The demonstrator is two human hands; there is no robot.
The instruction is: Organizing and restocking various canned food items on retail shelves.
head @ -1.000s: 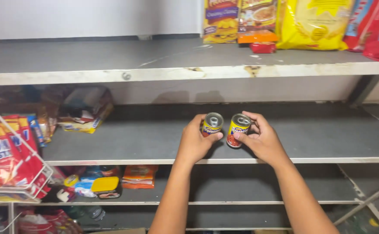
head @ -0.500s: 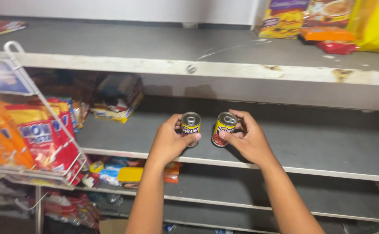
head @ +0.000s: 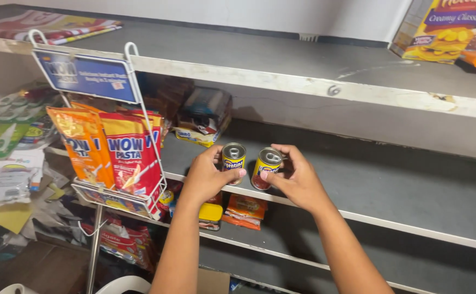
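My left hand grips a small tin can with a yellow and red label. My right hand holds a second, matching can right beside it. Both cans are tilted with their silver lids towards me, just above the front edge of the grey middle shelf. The two cans almost touch each other.
A white wire rack with orange and red pasta packets hangs at the left. Dark packages lie at the back of the middle shelf. Yellow boxes stand on the top shelf at right. Small packets lie on the lower shelf.
The view has swung left and down, bringing the wire rack in. Both hands with their cans have stayed together near the middle shelf's front edge.
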